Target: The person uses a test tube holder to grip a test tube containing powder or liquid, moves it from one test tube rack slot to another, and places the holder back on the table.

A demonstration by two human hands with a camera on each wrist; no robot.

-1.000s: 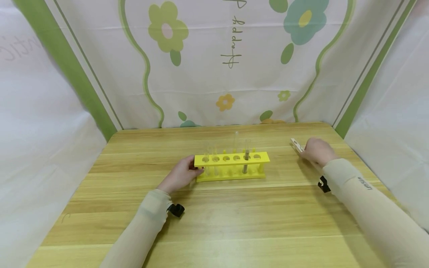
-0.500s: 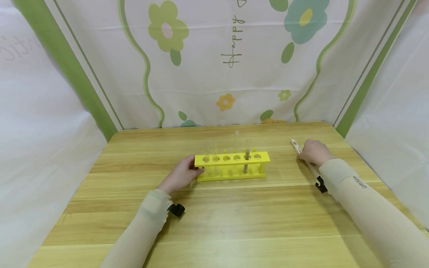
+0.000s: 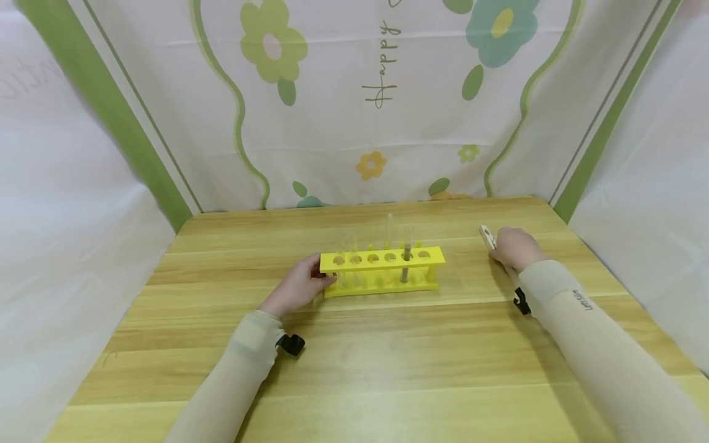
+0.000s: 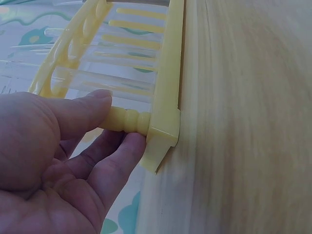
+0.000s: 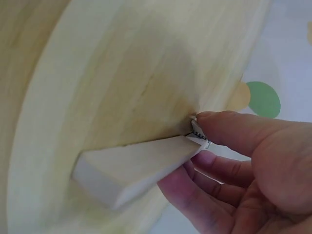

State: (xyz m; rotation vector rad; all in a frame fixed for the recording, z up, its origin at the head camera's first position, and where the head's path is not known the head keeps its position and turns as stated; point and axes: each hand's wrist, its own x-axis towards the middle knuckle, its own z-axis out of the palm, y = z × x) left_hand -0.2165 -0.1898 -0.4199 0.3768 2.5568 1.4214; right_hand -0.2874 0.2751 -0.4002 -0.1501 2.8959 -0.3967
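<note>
My left hand (image 3: 296, 285) grips the left end of a yellow test tube rack (image 3: 382, 290), thumb and fingers around its end post (image 4: 127, 120). Clear test tubes (image 4: 109, 84) stand in the rack's left holes. Further right is a tube with grey contents (image 3: 405, 271), and another clear tube (image 3: 390, 227) rises behind the top plate. Over to the right, my right hand (image 3: 516, 248) pinches a wooden test tube holder (image 5: 139, 163) near its metal spring (image 5: 197, 132). Its handle points back toward the wrist, low over the table, and its jaw end shows past the fingers.
The wooden table (image 3: 354, 363) carries the rack near its middle. Printed fabric (image 3: 332, 111) hangs behind the table's back edge, with pale cloth sides (image 3: 72, 215) at left and right. A black wrist mount (image 3: 291, 345) sits at each cuff.
My right hand has shifted slightly left along the test tube holder, and the forearm has swung left with it. The left hand stays on the rack. The head view has tipped slightly.
</note>
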